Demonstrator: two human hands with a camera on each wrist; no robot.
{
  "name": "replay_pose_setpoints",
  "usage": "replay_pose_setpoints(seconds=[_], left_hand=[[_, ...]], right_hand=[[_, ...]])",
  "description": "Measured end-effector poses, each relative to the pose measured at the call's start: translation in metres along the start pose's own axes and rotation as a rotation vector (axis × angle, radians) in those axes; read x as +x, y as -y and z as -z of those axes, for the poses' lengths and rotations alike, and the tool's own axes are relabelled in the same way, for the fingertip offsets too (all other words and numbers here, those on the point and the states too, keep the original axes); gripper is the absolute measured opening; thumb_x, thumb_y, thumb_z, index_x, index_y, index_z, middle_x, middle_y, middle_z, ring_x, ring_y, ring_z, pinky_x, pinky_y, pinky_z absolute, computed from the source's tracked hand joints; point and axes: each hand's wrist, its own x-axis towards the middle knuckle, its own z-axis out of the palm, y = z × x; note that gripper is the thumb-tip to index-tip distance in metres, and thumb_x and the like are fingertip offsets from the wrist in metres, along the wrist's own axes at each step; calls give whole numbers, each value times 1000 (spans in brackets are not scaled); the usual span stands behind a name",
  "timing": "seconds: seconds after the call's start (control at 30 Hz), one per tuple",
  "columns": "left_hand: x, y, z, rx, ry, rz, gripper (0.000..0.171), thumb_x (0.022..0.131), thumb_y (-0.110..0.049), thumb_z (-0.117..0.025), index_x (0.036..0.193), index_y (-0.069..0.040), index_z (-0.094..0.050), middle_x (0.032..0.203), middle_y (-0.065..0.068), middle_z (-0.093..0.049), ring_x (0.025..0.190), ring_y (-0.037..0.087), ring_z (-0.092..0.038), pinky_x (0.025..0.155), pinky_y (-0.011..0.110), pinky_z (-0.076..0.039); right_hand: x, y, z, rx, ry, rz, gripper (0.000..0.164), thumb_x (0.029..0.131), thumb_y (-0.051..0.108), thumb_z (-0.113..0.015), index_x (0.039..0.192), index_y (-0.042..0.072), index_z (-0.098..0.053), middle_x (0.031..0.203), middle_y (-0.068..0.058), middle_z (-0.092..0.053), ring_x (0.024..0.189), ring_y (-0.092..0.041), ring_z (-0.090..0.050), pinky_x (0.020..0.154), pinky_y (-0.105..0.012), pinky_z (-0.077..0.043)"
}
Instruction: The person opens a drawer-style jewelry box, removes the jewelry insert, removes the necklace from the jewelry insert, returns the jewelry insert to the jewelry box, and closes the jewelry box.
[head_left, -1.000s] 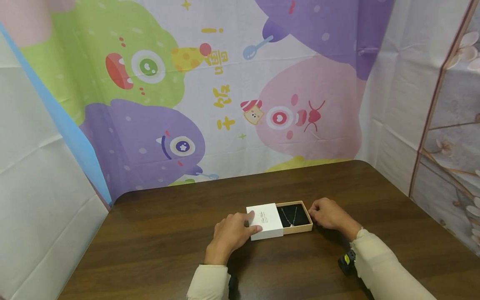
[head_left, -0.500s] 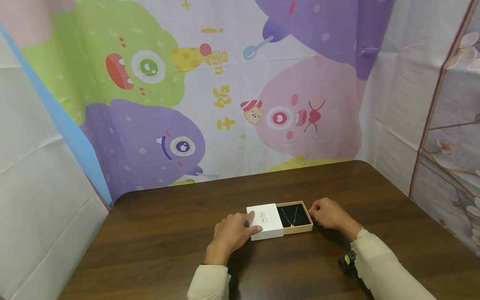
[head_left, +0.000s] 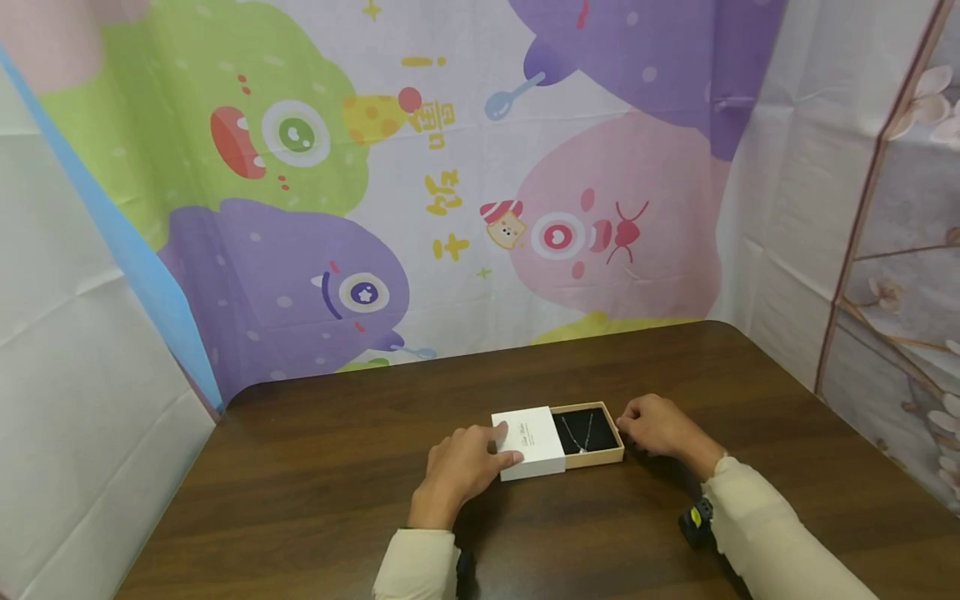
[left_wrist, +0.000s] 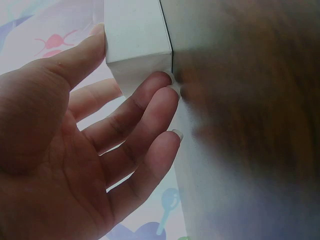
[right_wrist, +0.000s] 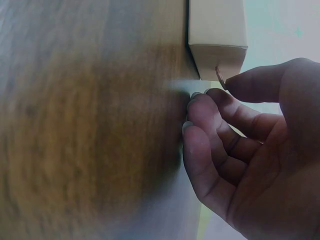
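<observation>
A white jewelry box sleeve [head_left: 534, 442] with small dark print lies on the table, and my left hand [head_left: 463, 460] holds its left end, thumb and forefinger over the box. In the left wrist view the other fingers [left_wrist: 160, 107] of that hand lie near the box's end, by the tabletop. From the sleeve's right side a tan drawer [head_left: 596, 458] sticks out partway. A thin silver necklace [head_left: 579, 437] with a small pendant lies on its black pad [head_left: 600, 421]. My right hand [head_left: 656, 427] pinches a small pull tab [right_wrist: 220, 78] on the drawer's end.
The dark wood table [head_left: 337, 483] runs back to a cartoon-printed cloth [head_left: 465, 308]. Pale cloth panels stand on the left [head_left: 75, 375] and right [head_left: 787, 250]. Black wrist devices are strapped below both hands; the right one [head_left: 696, 523] has a yellow mark.
</observation>
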Motion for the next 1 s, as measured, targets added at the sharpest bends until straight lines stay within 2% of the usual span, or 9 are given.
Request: replay_pose_setpoints(seconds=[0.27, 0.63, 0.87, 1.0], left_hand=[[0, 0, -1, -3, -2, -3, 59, 88, -51, -72, 139, -23, -62, 129, 8, -67, 115, 32, -64, 79, 51, -47], [1, 1, 0, 3, -5, -11, 60, 88, -51, -73, 139, -21, -62, 126, 9, -68, 110, 31, -65, 76, 50, -47], [1, 1, 0, 7, -3, -5, 60, 88, -52, -73, 139, -23, -62, 126, 8, -68, 110, 30, -65, 78, 50, -46], [0, 1, 0, 3, -8, -6, 60, 87, -51, -73, 139, -22, -62, 123, 7, -70, 106, 29, -66, 75, 49, -46]], right_hand=[[0, 0, 0, -9, -10, -10, 18, 99, 16, -60, 85, 5, -65, 71, -4, -60, 62, -17, -57, 53, -33, -49], [-1, 4, 4, -101, -22, 42, 17, 98, 18, -62, 88, 5, -66, 71, -2, -60, 62, -16, -55, 56, -33, -43], [0, 4, 5, -131, -14, 57, 16, 98, 18, -62, 89, 6, -66, 69, 0, -59, 61, -16, -54, 57, -33, -42], [-1, 5, 7, -139, -26, 62, 16, 97, 19, -63, 89, 5, -67, 72, 0, -59, 62, -17, -52, 57, -33, -41]])
